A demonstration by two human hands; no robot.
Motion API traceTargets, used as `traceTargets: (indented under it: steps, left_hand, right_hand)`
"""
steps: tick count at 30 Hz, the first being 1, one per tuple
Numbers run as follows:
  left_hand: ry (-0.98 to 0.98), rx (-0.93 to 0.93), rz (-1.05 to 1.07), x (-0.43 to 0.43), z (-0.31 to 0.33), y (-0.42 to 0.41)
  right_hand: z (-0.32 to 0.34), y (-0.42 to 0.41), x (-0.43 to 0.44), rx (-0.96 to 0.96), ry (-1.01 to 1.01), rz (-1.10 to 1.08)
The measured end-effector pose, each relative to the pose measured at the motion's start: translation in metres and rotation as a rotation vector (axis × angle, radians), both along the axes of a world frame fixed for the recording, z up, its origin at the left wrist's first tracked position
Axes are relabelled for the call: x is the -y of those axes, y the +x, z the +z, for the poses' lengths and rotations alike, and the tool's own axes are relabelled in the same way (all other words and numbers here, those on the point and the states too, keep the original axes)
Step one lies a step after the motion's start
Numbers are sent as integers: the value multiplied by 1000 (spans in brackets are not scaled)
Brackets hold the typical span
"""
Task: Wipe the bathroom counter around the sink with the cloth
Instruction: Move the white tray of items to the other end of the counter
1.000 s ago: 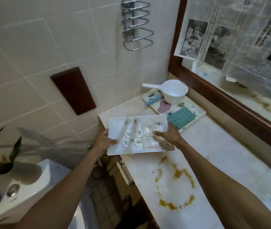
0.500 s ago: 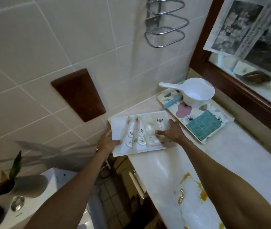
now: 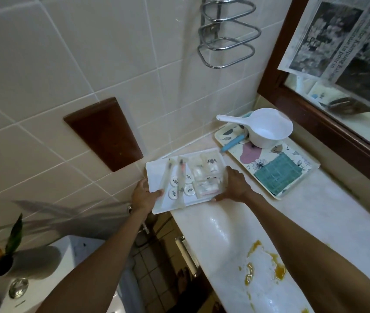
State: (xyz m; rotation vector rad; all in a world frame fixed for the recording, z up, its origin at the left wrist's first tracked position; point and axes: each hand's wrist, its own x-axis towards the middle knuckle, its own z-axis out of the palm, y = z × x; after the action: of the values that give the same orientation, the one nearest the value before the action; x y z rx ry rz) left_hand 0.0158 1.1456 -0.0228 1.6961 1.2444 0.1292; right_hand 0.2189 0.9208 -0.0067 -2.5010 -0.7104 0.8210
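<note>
**Cloth lies on the floral tray while both hands hold the white tray**

The teal cloth (image 3: 277,173) lies flat and folded on the near end of the floral tray (image 3: 253,158), untouched by either hand. It looks close to square, so its long axis is hard to tell, but its edges run parallel to the tray's rims, one corner reaching almost to the near rim. On the far end of the same tray stands a white scoop (image 3: 270,129), its handle pointing left toward the tiled wall, with a blue handle (image 3: 233,142) lying just beside it.

The floral tray sits on the tabletop (image 3: 315,211) near the wall corner, its long side running alongside the wooden mirror frame (image 3: 315,123), with a narrow strip of tabletop between them.

Just left of it is the white tray (image 3: 157,175) of small toiletries. The left hand (image 3: 144,195) grips its near left corner, thumb on top. The right hand (image 3: 236,185) holds its right near edge, fingers curled against the rim. The tray's left part juts past the tabletop's left end; I cannot tell whether it rests or is lifted.

Nearer the camera, a glossy stretch of tabletop runs from the white tray to an orange-yellow stain (image 3: 263,263) close to the front edge.
</note>
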Motion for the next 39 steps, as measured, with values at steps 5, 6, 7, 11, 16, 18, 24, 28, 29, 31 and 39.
traceTargets:
  steps: [5,6,7,11,16,18,24,28,29,31,39]
  left_hand:
    - [17,-75,-215,18,2,-16]
    - [28,-108,-251,21,1,-18]
    - [37,-134,-285,23,0,-21]
    - [21,-180,-365,15,-20,-19]
    - [96,-205,-358,2,-57,-13]
    - [99,-156,-319,18,-28,-9]
    - [139,-193,-281,30,-14,5]
    - [174,-263,-321,29,-11,5]
    - [182,-287,-337,27,-10,5]
    - [194,-325,-366,22,-12,3]
    - [540,-357,-378,62,38,13]
  right_hand:
    - [-13,-1,5,0,-22,-4]
    - [-12,0,4,14,-11,-10]
    - [-11,2,4,20,3,-12]
    - [-17,15,4,80,34,-23]
    - [-23,23,-1,103,113,-136]
    - [-26,22,-2,89,230,-239]
    - [-31,16,-7,122,337,-385]
    - [-30,16,-4,115,314,-379]
    - [-30,15,-2,120,298,-368]
    - [-28,12,1,141,255,-333]
    - [12,2,59,128,244,-228]
